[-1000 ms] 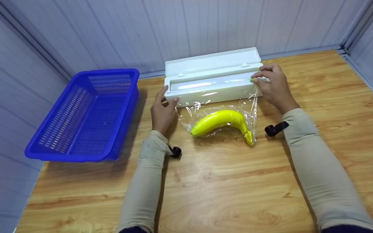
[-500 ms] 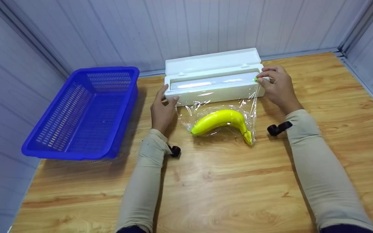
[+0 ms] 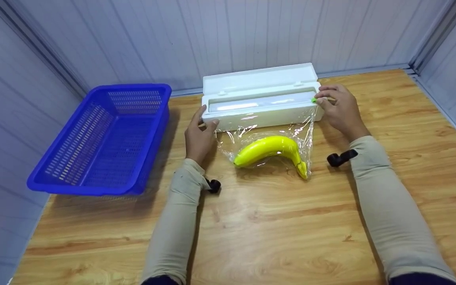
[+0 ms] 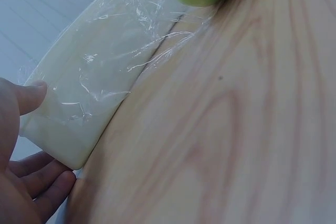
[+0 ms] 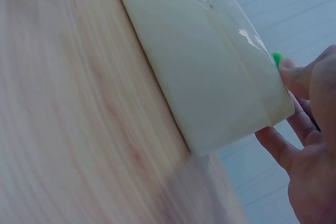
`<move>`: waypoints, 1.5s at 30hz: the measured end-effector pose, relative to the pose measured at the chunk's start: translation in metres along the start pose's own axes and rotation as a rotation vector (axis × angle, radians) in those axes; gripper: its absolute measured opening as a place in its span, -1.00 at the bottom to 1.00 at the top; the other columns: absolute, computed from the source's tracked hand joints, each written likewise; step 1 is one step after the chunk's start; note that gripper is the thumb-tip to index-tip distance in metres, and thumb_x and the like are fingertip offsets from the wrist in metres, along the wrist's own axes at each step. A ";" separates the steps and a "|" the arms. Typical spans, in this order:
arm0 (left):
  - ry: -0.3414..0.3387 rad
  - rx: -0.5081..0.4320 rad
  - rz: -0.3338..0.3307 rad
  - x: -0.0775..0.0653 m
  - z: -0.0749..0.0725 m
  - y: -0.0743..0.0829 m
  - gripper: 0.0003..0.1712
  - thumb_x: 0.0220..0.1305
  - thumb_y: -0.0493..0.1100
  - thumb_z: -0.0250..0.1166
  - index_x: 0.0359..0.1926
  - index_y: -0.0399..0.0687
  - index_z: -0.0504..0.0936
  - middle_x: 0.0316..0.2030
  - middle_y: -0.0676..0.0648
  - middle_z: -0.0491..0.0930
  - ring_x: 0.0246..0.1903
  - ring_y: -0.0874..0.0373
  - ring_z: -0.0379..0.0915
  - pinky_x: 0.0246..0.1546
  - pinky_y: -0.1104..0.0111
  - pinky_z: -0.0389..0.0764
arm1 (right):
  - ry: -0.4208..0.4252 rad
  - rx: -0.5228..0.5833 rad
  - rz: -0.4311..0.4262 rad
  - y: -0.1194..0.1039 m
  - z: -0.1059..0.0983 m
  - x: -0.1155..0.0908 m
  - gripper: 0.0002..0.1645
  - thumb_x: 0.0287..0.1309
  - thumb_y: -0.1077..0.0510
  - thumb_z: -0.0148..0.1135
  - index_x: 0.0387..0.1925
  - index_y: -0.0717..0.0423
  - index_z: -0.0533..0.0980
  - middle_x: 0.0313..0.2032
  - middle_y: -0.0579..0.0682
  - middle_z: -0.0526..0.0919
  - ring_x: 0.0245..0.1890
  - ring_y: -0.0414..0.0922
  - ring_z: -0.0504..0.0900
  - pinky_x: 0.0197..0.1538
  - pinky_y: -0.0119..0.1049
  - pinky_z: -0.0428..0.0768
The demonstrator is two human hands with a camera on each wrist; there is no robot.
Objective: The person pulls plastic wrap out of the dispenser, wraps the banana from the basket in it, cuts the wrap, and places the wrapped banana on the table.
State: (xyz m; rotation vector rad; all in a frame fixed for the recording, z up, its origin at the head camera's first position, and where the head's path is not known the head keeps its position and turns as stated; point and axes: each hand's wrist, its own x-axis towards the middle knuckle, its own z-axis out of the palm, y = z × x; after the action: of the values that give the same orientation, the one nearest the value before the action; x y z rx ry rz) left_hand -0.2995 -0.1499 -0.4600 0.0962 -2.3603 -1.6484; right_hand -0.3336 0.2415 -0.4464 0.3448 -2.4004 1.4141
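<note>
A white cling film dispenser (image 3: 267,118) with its lid raised stands near the back wall, a roll of film inside. My left hand (image 3: 199,136) grips its left end, the thumb on the front face and the fingers round the end, as the left wrist view shows. At the right end my right hand (image 3: 341,111) pinches a small green slide cutter (image 3: 314,100) on the front rim, with other fingers against the box end. Clear cling film (image 3: 308,136) hangs from the box front and runs to a yellow banana (image 3: 269,148), which lies wrapped in it on the table.
A blue perforated basket (image 3: 144,162) stands to the left on the wooden table (image 3: 267,237). Panelled white walls (image 3: 251,35) close off the back and both sides. A black wrist camera (image 3: 341,157) sits by the right sleeve, another by the left.
My right hand has slid slightly right with the green slide cutter, to the dispenser's right end, and now stays there. The left hand keeps its grip; the banana lies as before.
</note>
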 end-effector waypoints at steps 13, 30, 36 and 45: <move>0.003 0.009 -0.004 0.006 0.002 0.000 -0.32 0.35 -0.09 0.36 0.44 0.22 0.39 0.03 -0.18 0.57 -0.06 0.04 0.56 -0.14 0.29 0.65 | -0.002 0.014 0.054 0.007 -0.013 0.003 -0.75 0.38 0.19 0.23 -0.09 0.34 0.61 0.16 0.05 0.56 0.19 -0.09 0.47 0.22 -0.20 0.52; 0.003 0.003 0.009 0.004 -0.001 0.000 -0.32 0.36 -0.03 0.35 0.45 0.20 0.38 0.06 -0.17 0.56 -0.07 0.05 0.55 -0.12 0.29 0.63 | -0.050 0.086 0.070 0.001 -0.008 -0.001 -0.62 0.32 0.12 0.29 0.06 0.27 0.56 0.25 0.07 0.45 0.20 -0.04 0.45 0.17 -0.20 0.52; 0.000 0.005 0.009 0.004 -0.001 0.000 -0.31 0.34 0.08 0.35 0.45 0.24 0.39 0.13 -0.14 0.50 -0.08 0.06 0.55 -0.09 0.25 0.60 | -0.094 -0.007 -0.020 -0.004 -0.005 -0.003 -0.63 0.24 0.09 0.39 -0.01 0.24 0.63 0.26 0.11 0.36 0.16 0.03 0.44 0.14 -0.05 0.55; 0.053 -0.019 0.055 0.004 0.002 0.001 -0.38 0.28 0.03 0.41 0.35 0.16 0.52 0.32 -0.24 0.25 0.14 -0.03 0.38 0.16 0.24 0.48 | -0.034 -0.057 -0.071 -0.004 -0.002 -0.003 -0.76 0.19 0.22 0.41 -0.17 0.32 0.67 0.20 0.17 0.44 0.14 0.04 0.46 0.06 -0.14 0.59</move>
State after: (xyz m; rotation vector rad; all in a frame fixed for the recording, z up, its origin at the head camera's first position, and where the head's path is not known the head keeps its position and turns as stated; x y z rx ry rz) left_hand -0.3037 -0.1483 -0.4593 0.0699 -2.2866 -1.6223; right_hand -0.3291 0.2417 -0.4438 0.4391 -2.4245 1.3167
